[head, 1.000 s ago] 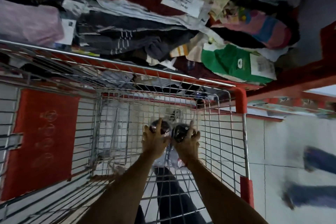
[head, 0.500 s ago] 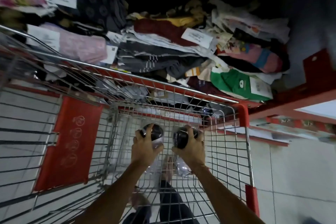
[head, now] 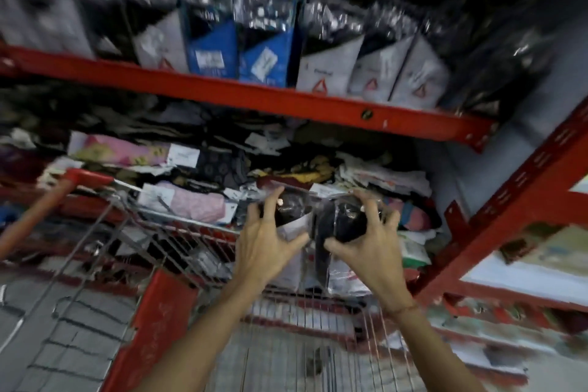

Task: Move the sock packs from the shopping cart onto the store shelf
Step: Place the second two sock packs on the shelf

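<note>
- Two bare hands are raised above the shopping cart point(head: 178, 251), each gripping a clear-wrapped pack of dark socks.
- The left hand point(head: 264, 251) has its fingers spread and curled over the left sock pack point(head: 291, 210), thumb pressed against the pack's white card.
- The right hand point(head: 369, 248) clamps the right sock pack point(head: 345, 221) the same way, fingers arched over the top, thumb underneath; a thin red thread circles that wrist.
- The two packs touch side by side, held in front of the lower shelf, above the cart's far rim.
- The cart is silver wire with a red handle bar point(head: 47, 204) at the left and a red panel point(head: 159, 328) on its side; its basket fills the lower middle of the view.
- The store shelf is a red metal frame: a horizontal red beam point(head: 241, 95) crosses the upper part, and a slotted red upright point(head: 515, 200) slants down the right side.
- Above the beam stands a row of upright packs point(head: 327, 70), grey-white ones with a red triangle mark and two blue ones point(head: 238, 54) between them.
- Below the beam lies a loose heap of mixed clothing and packets point(head: 197, 169), pink, yellow, dark and white, with paper tags.
- The floor at lower left looks pale and tiled; the whole view is dim and blurred.
</note>
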`<state>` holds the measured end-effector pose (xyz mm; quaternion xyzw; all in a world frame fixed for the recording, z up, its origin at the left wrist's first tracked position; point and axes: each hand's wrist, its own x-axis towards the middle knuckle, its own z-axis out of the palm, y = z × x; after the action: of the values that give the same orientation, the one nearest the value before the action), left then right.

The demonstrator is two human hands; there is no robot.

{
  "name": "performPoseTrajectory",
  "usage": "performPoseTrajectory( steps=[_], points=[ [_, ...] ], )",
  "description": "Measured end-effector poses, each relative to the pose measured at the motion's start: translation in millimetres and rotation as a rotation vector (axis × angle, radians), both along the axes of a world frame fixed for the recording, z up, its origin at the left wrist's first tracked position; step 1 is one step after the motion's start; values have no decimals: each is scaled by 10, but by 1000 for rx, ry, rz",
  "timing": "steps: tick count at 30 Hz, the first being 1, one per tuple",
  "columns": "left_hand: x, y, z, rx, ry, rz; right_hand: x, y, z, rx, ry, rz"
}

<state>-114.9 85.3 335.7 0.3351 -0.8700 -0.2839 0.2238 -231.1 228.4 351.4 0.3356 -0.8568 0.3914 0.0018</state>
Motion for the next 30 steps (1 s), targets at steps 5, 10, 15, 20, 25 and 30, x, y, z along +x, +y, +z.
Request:
performPoseTrajectory(
  steps=[5,10,15,20,25,30],
  points=[
    [-289,-53,879,-85,238,16,-194,5,955,-193,163,-60],
    [-730,-42,1604,-194,411,-27,-487,7,1691,-325,307,-123],
    [-1190,15,2080,-303,467,-21,-817,24,2125,-420,385,-196],
    [-1613,83,2362,-338,470,-26,-1111,4,2285,-488,434,-250],
    [-1850,113,2344,-403,456,15,-1317,-52,2202,-541,418,-272],
    [-1927,204,2323,-438,444,52,-1415,-28,2122,-570,399,-272]
  ],
)
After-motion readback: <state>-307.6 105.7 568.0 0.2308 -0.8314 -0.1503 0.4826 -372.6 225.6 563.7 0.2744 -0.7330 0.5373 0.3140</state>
